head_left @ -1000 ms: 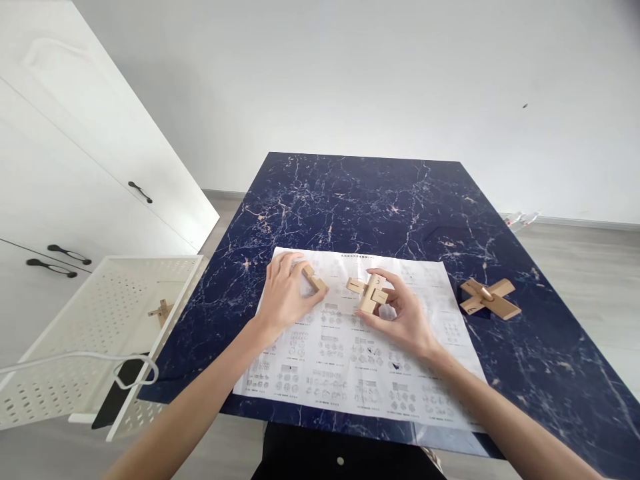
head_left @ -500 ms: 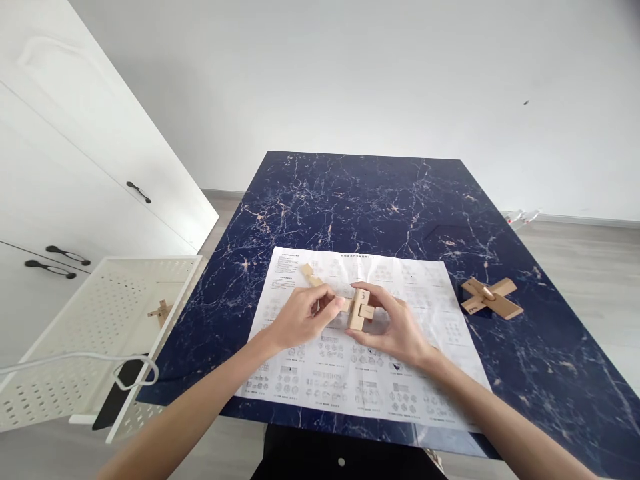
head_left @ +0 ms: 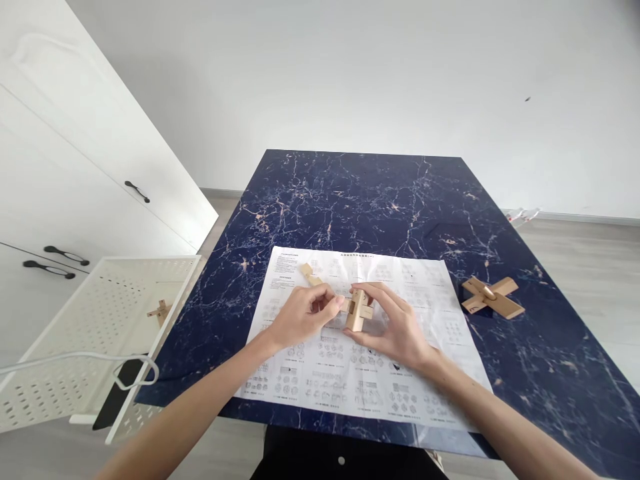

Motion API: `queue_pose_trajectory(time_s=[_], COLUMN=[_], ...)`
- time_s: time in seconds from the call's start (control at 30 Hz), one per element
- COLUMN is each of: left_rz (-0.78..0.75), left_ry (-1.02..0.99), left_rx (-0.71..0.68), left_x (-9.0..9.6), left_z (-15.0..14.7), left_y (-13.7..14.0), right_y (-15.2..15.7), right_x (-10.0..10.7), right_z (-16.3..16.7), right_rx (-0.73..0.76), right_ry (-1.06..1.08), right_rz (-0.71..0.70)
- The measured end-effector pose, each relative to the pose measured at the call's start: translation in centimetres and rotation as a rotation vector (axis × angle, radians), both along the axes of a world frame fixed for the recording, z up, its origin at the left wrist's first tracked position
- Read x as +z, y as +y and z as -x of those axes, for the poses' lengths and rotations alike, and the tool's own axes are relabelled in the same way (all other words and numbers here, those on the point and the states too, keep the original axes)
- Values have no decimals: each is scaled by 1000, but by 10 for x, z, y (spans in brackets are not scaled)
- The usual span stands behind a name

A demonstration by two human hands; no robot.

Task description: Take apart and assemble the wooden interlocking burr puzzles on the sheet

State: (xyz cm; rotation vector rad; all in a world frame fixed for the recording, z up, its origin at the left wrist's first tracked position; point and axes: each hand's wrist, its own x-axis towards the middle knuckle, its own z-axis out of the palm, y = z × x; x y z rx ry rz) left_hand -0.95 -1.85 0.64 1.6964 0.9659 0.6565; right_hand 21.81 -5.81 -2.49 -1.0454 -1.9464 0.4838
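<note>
Over the printed instruction sheet (head_left: 320,393), my right hand (head_left: 395,323) grips an upright wooden puzzle block (head_left: 356,319) by its top and bottom ends, thumb below and fingers above. A second wooden piece runs crosswise through that block, its end (head_left: 367,311) sticking out on the right. My left hand (head_left: 307,313) pinches the left end of the crosswise piece between thumb and finger. Just beyond my left hand lies a loose notched wooden piece (head_left: 309,273) on the sheet, partly hidden by the fingers.
An assembled wooden cross puzzle (head_left: 493,298) sits on the dark blue marble-patterned table (head_left: 345,200), right of the sheet. A white perforated basket (head_left: 65,327) stands left of the table, with a small wooden puzzle (head_left: 160,312) inside. White cabinets (head_left: 90,153) rise behind it.
The upright block has turned slightly in my right hand, so a dark notch now shows on its left side. My left hand stays almost in place.
</note>
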Motion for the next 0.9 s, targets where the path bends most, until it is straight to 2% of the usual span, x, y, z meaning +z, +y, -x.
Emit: queue_pose_trajectory(time_s=[0.4,0.63,0.9], left_rz=[263,288,373], left_ry=[-160,-164,-284], left_rx=[-191,-202,-301], left_x=[3,2,0], left_z=[3,4,5], left_y=[5,5,3], right_y=[-1,-5,-9], right_x=[9,13,22], right_z=[-5,-3,-3], right_rx=[263,288,333], right_ry=[403,461,475], right_rz=[337,310,266])
